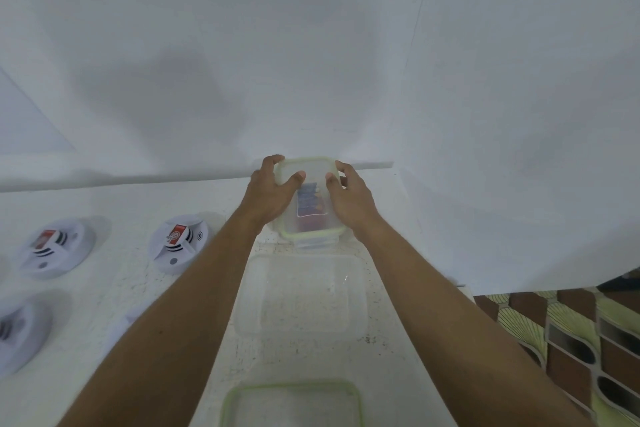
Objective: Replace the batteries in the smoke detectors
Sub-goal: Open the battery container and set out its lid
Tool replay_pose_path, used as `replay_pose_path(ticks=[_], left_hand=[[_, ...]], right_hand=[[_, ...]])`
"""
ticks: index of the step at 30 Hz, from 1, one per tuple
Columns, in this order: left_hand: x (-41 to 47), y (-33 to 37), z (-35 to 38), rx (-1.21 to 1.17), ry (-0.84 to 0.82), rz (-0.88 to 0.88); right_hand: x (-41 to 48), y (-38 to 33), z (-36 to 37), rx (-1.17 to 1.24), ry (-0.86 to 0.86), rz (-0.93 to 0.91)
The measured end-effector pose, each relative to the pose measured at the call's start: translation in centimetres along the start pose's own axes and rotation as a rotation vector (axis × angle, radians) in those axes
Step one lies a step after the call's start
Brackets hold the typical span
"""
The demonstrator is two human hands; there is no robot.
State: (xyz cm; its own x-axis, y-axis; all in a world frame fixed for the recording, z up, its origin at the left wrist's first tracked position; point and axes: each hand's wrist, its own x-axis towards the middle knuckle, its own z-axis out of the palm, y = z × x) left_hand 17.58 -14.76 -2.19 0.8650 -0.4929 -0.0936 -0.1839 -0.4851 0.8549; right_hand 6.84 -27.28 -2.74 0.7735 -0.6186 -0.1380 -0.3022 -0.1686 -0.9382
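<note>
I am looking at a white speckled counter (398, 374) running to a plain white wall. At twelve o'clock both hands are gripping a clear rectangular box (309, 218) with a green-rimmed lid: left hand (273, 192) curled on its left edge, right hand (351, 199) on its right. Blurry batteries (310, 203), probably, are showing inside. Round white smoke detectors (178, 243) are lying at nine o'clock, an empty clear tub (301, 295) at six.
</note>
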Motion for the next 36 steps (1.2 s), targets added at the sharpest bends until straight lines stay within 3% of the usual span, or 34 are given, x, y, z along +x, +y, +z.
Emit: replay_pose_path(ticks=[4, 7, 14, 18, 23, 31, 36], left_hand=[[0.6, 0.9, -0.5, 0.158, -0.063, 0.151], [0.7, 1.2, -0.8, 0.193, -0.086, 0.152], [-1.0, 0.5, -1.7, 0.266, 0.226, 0.039], [-2.3, -0.1, -2.4, 0.324, 0.176, -0.081], [-2.9, 0.0, -2.4, 0.226, 0.003, -0.105], [-2.3, -0.5, -1.8, 0.068, 0.137, -0.034], [-1.5, -1.2, -1.7, -0.117, 0.101, -0.057]], right_hand=[[0.2, -0.3, -0.6, -0.016, -0.057, 0.010], [0.4, -0.8, -1.3, -0.039, -0.133, 0.029], [-1.0, -0.2, -2.6, -0.078, 0.018, 0.013], [-1.8, 0.0, -2.1, 0.050, 0.051, 0.027], [-1.7, -0.1, -1.1, 0.020, 0.032, 0.024], [-1.9, -0.2, -1.1, -0.035, 0.013, -0.019], [-1.8, -0.3, -1.2, -0.032, 0.018, -0.011]])
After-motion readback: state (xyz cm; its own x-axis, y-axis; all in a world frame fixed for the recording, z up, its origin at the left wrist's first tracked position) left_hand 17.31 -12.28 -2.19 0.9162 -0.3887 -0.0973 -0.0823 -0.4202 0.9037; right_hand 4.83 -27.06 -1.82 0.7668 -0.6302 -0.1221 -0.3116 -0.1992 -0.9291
